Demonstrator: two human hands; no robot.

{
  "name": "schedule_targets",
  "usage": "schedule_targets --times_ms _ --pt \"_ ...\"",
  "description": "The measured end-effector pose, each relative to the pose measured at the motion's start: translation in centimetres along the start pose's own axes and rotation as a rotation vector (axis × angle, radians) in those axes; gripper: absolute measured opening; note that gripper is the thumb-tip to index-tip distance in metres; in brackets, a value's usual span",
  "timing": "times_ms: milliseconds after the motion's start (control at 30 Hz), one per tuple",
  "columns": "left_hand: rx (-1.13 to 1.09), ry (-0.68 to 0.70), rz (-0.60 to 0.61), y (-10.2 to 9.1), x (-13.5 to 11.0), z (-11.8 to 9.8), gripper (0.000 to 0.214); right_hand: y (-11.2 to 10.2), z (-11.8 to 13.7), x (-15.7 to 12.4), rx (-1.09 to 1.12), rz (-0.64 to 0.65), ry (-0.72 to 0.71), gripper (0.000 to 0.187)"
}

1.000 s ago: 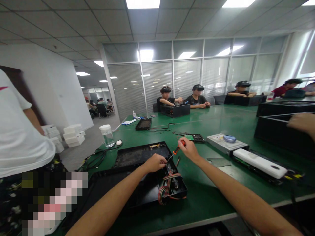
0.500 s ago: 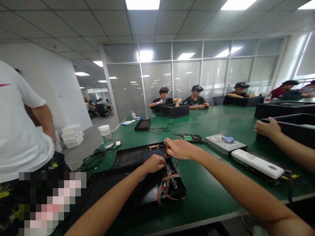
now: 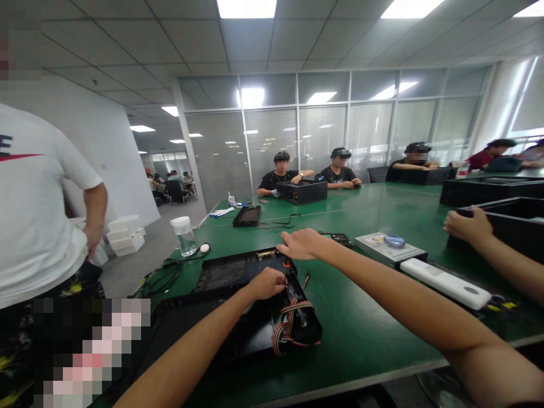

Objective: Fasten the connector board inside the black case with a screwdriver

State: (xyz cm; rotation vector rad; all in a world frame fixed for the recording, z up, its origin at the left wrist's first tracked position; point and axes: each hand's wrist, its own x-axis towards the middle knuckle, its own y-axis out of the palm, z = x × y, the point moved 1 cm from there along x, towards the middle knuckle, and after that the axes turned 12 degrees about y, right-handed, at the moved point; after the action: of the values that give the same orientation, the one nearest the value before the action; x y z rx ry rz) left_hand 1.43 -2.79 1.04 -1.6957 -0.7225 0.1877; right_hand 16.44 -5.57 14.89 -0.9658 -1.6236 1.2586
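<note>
An open black computer case [image 3: 238,317] lies flat on the green table [image 3: 361,323] in front of me. My left hand [image 3: 267,283] is closed in a pinch on something small at the case's right inner edge, beside a red and grey ribbon cable [image 3: 291,323]. My right hand [image 3: 300,245] reaches over the case's far edge, fingers curled over an orange-handled screwdriver [image 3: 287,263], of which only a bit of handle shows under the palm.
A grey drive [image 3: 389,248] and a white box [image 3: 446,282] lie to the right. A co-worker's hand [image 3: 467,225] rests on a black case [image 3: 505,224]. A water jar [image 3: 183,234] stands at the left. A person in a white shirt [image 3: 38,209] stands close left. Others sit at the far end.
My right hand has swung the screwdriver from upright above the case to low over its far edge, moving left and away. The co-worker's hand came to rest on the black case. The standing person shifted.
</note>
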Motion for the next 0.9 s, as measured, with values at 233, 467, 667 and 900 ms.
schedule_targets --times_ms 233,467,667,900 --pt "0.002 -0.019 0.003 -0.2 0.0 -0.3 0.017 -0.2 -0.1 -0.1 -0.006 0.021 -0.071 0.054" --pt "0.016 -0.010 0.003 -0.3 -0.1 -0.4 0.017 -0.3 0.3 0.0 -0.021 -0.014 -0.094 0.055" --pt "0.009 0.007 0.009 -0.5 -0.2 -0.4 0.018 0.1 0.0 0.2 -0.017 -0.026 -0.115 0.055" --pt "0.023 -0.001 -0.013 -0.4 -0.2 -0.5 0.015 0.9 -0.6 0.5 0.069 -0.126 -0.130 0.052"
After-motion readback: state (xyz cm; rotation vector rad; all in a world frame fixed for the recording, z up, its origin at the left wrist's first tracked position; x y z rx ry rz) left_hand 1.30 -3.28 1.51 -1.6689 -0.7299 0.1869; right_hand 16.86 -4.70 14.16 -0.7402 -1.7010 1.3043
